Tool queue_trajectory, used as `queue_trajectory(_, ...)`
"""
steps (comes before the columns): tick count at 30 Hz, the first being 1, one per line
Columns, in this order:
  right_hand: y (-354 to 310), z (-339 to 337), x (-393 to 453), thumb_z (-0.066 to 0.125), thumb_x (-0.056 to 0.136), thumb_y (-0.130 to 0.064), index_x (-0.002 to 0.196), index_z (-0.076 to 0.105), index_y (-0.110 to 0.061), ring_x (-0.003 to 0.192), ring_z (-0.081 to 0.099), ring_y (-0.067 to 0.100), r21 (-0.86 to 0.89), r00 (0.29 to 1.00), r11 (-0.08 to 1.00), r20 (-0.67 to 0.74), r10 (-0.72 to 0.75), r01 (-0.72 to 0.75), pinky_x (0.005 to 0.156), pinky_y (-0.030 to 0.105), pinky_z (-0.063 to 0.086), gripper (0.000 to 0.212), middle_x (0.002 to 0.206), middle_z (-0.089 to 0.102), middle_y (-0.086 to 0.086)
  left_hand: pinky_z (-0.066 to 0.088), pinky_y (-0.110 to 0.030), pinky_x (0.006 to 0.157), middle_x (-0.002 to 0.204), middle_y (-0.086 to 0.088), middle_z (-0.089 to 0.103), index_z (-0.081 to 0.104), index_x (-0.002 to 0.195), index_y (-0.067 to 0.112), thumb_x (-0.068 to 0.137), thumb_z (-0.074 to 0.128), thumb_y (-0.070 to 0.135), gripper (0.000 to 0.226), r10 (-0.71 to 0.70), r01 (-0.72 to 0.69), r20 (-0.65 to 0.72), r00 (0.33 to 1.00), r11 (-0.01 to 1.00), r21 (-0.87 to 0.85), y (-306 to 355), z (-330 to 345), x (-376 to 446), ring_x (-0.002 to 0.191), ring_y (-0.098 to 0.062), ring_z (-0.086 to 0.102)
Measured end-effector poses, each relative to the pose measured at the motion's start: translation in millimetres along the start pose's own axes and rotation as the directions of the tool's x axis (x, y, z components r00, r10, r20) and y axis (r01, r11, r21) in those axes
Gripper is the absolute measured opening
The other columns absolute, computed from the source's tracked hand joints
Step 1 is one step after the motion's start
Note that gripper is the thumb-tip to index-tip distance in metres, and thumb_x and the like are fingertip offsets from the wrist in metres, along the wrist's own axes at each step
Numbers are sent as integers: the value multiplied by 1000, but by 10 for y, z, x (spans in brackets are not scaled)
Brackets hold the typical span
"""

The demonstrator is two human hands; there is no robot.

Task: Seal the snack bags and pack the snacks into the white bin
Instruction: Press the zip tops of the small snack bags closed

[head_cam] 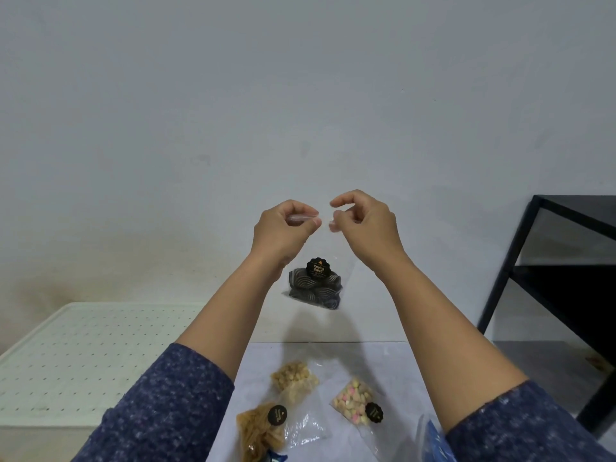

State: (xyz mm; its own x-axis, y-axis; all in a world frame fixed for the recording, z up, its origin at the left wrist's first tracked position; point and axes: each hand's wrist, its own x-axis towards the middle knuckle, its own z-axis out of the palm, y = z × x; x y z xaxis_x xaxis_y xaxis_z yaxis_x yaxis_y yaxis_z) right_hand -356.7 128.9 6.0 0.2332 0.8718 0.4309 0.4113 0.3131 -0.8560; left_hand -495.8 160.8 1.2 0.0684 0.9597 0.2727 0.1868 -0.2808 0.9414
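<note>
A clear snack bag (316, 285) of dark striped crackers with a black round label hangs in the air above the table. My left hand (283, 231) pinches the left part of its top edge. My right hand (365, 225) pinches the right part of the same edge. Three more clear bags lie on the table below: pale round snacks (295, 381), pink and cream pieces (355, 400) and brown sticks (260, 431). The white bin (76, 358) with a perforated surface stands to the left of the table.
The table (393, 368) is covered with a pale sheet and ends near the wall. A black metal shelf frame (540, 271) stands to the right. Something blue (436, 441) lies at the table's near right edge.
</note>
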Motion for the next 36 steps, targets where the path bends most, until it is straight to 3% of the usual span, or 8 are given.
queue_trajectory(8,-23,-50,11,50,92,-9,90,65,-22,70,67,-4,-84,985,992,152,-76,89,57,4,41,20,77,72,6,51,-36,95,87,4,58,66,88,25,88,63,12,14,-68,73,39,997,986,-147,-40,-14,2,82,-9,57)
queue_trajectory(13,-24,-31,46,44,90,-3,81,66,-22,82,70,10,-191,976,972,196,-96,134,63,18,47,30,80,73,5,51,-34,93,85,2,55,64,83,22,86,63,11,12,-100,106,41,994,971,-216,-37,4,-5,81,-9,56)
queue_trajectory(18,15,32,44,43,89,3,88,71,-13,46,49,-10,-251,984,960,155,-85,122,45,5,34,32,71,63,1,49,-34,94,74,4,54,65,87,24,84,62,6,18,-33,44,69,997,987,-153,-83,-18,31,78,-12,54)
queue_trajectory(23,61,100,34,43,89,3,90,72,-12,44,47,-10,-244,993,968,112,-38,65,44,4,33,33,67,57,-3,45,-4,69,82,10,60,63,98,22,85,62,3,23,30,-27,83,996,999,-48,-139,-60,55,68,9,57)
queue_trajectory(26,74,131,30,43,91,2,90,72,-13,43,48,-8,-229,996,973,92,-20,41,43,5,32,33,62,55,-6,46,-7,72,86,11,62,63,100,22,84,58,0,28,28,-26,72,997,999,-28,-153,-64,75,75,5,59)
queue_trajectory(29,92,159,36,43,91,0,87,71,-17,57,57,-3,-205,997,978,72,-11,25,54,8,41,32,68,59,-4,46,-13,76,91,12,65,63,100,24,85,56,-1,30,40,-38,79,996,999,-29,-183,-75,83,81,0,59)
queue_trajectory(32,108,166,24,42,90,-1,82,67,-24,82,64,18,-151,996,989,85,4,9,74,34,54,35,76,61,-3,46,-17,77,94,13,67,62,99,26,86,58,3,27,48,-46,53,997,998,-52,-209,-81,95,84,-6,58)
queue_trajectory(36,142,105,-64,57,88,-8,76,69,-33,105,58,6,80,978,996,207,18,-36,90,28,44,31,117,60,-4,49,-27,92,96,9,68,59,102,26,86,59,3,28,5,-3,8,1000,980,-197,-211,-106,130,85,-7,63)
